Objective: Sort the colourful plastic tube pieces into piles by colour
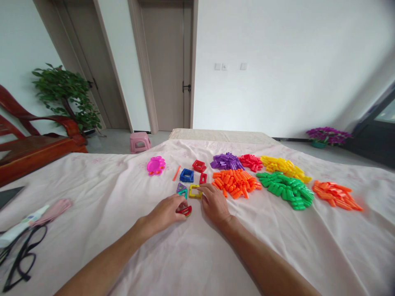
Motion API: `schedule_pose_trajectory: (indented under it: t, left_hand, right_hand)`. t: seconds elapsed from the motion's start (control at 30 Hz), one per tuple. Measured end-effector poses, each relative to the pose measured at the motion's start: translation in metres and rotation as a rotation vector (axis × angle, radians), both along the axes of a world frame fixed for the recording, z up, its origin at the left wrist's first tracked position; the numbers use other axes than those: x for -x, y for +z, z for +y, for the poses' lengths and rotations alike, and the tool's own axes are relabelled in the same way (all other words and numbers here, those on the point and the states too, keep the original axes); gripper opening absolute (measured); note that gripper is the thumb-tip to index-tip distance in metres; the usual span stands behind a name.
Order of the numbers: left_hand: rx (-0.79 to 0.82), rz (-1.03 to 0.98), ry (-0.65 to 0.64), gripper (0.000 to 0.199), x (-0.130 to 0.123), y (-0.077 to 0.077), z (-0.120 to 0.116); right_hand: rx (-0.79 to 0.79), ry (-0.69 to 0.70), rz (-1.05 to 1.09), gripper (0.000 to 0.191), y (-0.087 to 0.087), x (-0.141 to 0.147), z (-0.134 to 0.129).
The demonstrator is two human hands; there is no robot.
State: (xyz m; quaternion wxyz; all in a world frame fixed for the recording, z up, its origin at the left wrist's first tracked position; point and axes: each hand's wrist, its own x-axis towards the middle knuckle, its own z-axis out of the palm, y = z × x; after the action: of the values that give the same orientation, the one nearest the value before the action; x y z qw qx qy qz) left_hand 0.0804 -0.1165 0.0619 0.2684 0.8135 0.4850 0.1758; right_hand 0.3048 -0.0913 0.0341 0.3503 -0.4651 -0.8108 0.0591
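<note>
My left hand (172, 210) is closed on a red half-round piece (186, 211) that rests at the cloth, with a green edge showing beneath it. The fingers of my right hand (215, 201) are curled over the right side of a yellow square frame tile (191, 195). Just beyond the left hand lie a teal triangle tile (184, 192) and a purple triangle tile (180, 187). Farther back are a stack of blue square tiles (187, 176), red square tiles (199, 165) and a smaller red frame piece (203, 178).
A pink flower-shaped dish (156, 165) and an orange stick (176, 173) lie at the back left. Piles of purple (226, 161), orange (237, 183), green (286, 190) and yellow pieces (282, 166) spread rightward. Black glasses (26, 257) sit at the left on the wrinkled cloth.
</note>
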Motion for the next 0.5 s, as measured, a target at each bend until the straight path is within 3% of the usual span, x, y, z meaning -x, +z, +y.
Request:
schedule_pose_trajectory:
  t: [0.13,0.27,0.5]
  left_hand:
    - [-0.165,-0.042,0.172,0.019,-0.015,-0.004,0.009]
    - [-0.255,0.174,0.332,0.049,-0.018,-0.007,0.022]
    - [-0.249,0.214,0.196,0.044,-0.011,-0.01,0.038]
  right_hand:
    - [-0.01,-0.027,0.103,0.037,-0.003,-0.004,0.003]
    - [-0.039,-0.001,0.149,0.033,-0.004,-0.005,0.003]
    - [-0.038,0.032,0.196,0.032,-0.004,-0.006,0.002]
